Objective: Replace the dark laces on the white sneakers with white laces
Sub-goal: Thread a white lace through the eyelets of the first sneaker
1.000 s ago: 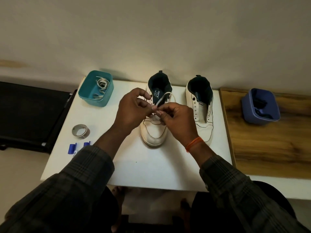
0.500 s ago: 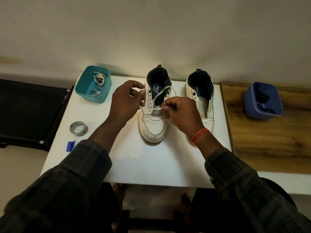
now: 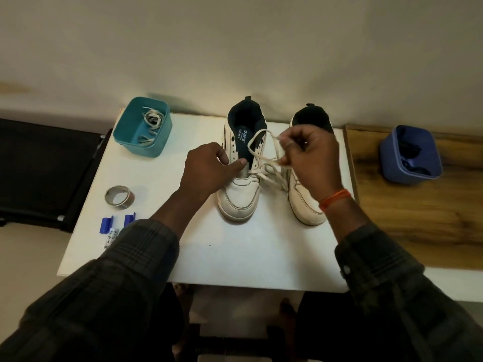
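Two white sneakers stand side by side on the white table (image 3: 146, 246), toes toward me. The left sneaker (image 3: 241, 197) has a dark lining and no dark lace in view. My left hand (image 3: 209, 171) rests on its left side, thumb pressing by the lowest eyelets. My right hand (image 3: 311, 163) pinches a white lace (image 3: 269, 169) that runs from the left sneaker's lower eyelets and loops up over its tongue. That hand hides much of the right sneaker (image 3: 305, 207). A teal bin (image 3: 142, 126) at the back left holds more white laces.
A blue bin (image 3: 410, 155) with dark laces sits on the wooden surface (image 3: 418, 218) to the right. A tape roll (image 3: 119, 195) and blue-capped markers (image 3: 109, 227) lie at the table's left edge. A black object (image 3: 44, 168) stands left of the table. The wall is close behind.
My right hand has pulled the white lace out to the right and up, over the right sneaker. My left hand has dropped onto the left sneaker's side.
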